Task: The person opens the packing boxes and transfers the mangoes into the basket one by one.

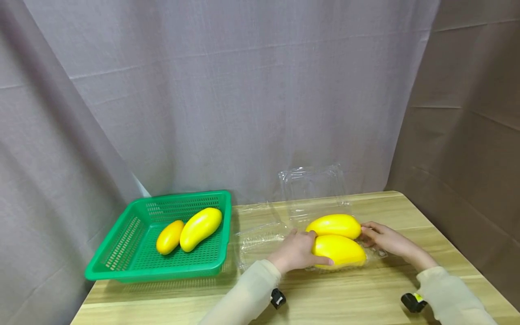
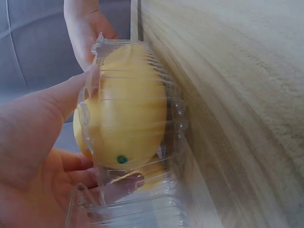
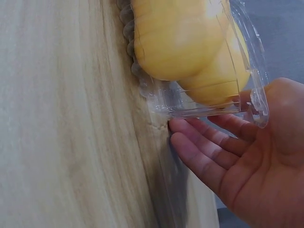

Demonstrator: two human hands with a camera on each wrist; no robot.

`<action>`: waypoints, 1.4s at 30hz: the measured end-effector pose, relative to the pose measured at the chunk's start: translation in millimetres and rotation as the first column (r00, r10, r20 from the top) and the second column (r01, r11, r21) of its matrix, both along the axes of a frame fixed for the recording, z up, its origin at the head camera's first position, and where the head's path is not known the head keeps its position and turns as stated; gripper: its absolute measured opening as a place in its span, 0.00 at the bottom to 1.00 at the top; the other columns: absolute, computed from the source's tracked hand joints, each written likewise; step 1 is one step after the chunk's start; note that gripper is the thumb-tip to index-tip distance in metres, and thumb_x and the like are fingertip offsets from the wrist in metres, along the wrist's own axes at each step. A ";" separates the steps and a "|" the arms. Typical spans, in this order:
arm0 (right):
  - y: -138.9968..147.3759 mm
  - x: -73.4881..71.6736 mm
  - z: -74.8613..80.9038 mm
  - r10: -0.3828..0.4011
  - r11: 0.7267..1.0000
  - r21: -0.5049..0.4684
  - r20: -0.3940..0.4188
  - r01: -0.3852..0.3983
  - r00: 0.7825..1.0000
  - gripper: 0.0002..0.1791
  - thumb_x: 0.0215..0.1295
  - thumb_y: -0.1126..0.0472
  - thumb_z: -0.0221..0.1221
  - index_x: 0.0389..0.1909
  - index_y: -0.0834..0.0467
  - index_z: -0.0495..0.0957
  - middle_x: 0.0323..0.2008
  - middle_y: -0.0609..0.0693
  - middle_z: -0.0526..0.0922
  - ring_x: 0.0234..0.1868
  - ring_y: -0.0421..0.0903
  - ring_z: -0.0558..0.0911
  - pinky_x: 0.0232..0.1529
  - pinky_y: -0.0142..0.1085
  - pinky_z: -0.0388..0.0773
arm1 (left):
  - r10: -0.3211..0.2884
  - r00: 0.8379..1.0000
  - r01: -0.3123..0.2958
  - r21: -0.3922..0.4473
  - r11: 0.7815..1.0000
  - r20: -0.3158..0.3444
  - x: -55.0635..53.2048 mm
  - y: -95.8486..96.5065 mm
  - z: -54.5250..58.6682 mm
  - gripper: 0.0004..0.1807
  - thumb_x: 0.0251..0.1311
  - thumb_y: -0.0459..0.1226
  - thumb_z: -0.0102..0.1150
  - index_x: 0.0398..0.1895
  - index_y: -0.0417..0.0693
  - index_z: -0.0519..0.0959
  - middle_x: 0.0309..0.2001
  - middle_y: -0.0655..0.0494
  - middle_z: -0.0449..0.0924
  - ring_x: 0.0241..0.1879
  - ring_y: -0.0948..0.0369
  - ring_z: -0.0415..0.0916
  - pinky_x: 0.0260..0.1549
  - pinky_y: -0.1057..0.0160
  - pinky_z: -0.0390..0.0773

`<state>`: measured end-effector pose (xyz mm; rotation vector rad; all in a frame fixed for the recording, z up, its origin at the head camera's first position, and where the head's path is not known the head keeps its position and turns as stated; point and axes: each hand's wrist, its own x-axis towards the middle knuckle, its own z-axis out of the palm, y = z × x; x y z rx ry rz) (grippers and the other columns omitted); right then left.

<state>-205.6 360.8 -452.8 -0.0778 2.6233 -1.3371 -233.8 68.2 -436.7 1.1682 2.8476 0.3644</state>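
Observation:
Two large yellow mangoes, a front mango [image 1: 339, 250] and a back mango [image 1: 335, 225], lie side by side in a clear plastic clamshell box [image 2: 175, 118]. The box's transparent lid [image 1: 313, 187] stands raised behind them. My left hand [image 1: 298, 250] grips the box's near left corner, its thumb along the near side and its fingers round the left end by the fruit. At the other end, my right hand [image 3: 256, 152] pinches the box's end wall, thumb at the rim and fingers below outside. A small green sticker [image 2: 122, 159] shows on one mango.
On the left of the wooden table [image 1: 325, 302] stands a green plastic basket [image 1: 158, 273] holding a smaller orange-yellow mango [image 1: 169, 237] and a longer yellow mango [image 1: 201, 229]. More clear ribbed plastic [image 1: 260, 243] lies between basket and box. Grey curtain [image 1: 243, 99] hangs behind.

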 end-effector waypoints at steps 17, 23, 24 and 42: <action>-1.4 1.2 -1.8 -0.021 1.000 0.005 0.000 0.021 1.000 0.29 0.84 0.54 0.39 0.66 0.77 0.60 0.51 0.67 0.77 0.46 0.55 0.82 0.43 0.46 0.81 | -0.002 0.997 0.009 0.104 0.995 -0.071 1.0 -1.8 -1.3 0.45 0.48 0.66 0.71 0.62 0.47 0.75 0.47 0.59 0.83 0.39 0.65 0.80 0.39 0.69 0.79; -1.8 2.2 -2.3 -0.022 1.000 0.011 0.006 0.022 1.000 0.29 0.84 0.53 0.39 0.66 0.76 0.61 0.51 0.65 0.78 0.45 0.53 0.81 0.42 0.44 0.80 | -0.019 0.996 0.030 0.133 0.991 -0.085 2.8 -5.3 8.9 0.44 0.49 0.65 0.71 0.63 0.48 0.74 0.50 0.60 0.82 0.41 0.67 0.79 0.40 0.70 0.79; -1.9 2.0 -2.1 -0.022 1.000 0.013 0.005 0.022 1.000 0.29 0.84 0.53 0.39 0.66 0.76 0.61 0.51 0.66 0.78 0.45 0.53 0.81 0.42 0.44 0.80 | -0.022 0.996 0.033 0.139 0.990 -0.081 3.1 -6.3 11.3 0.43 0.49 0.64 0.71 0.63 0.49 0.74 0.51 0.60 0.82 0.41 0.67 0.79 0.40 0.70 0.78; -0.2 -0.7 -2.9 -0.032 0.999 0.018 -0.003 0.032 0.999 0.28 0.84 0.55 0.38 0.66 0.77 0.59 0.50 0.66 0.78 0.45 0.54 0.82 0.40 0.44 0.80 | -0.034 0.990 0.068 0.258 0.964 -0.134 3.5 -39.3 74.3 0.42 0.52 0.59 0.73 0.64 0.46 0.73 0.53 0.55 0.82 0.43 0.63 0.80 0.42 0.69 0.79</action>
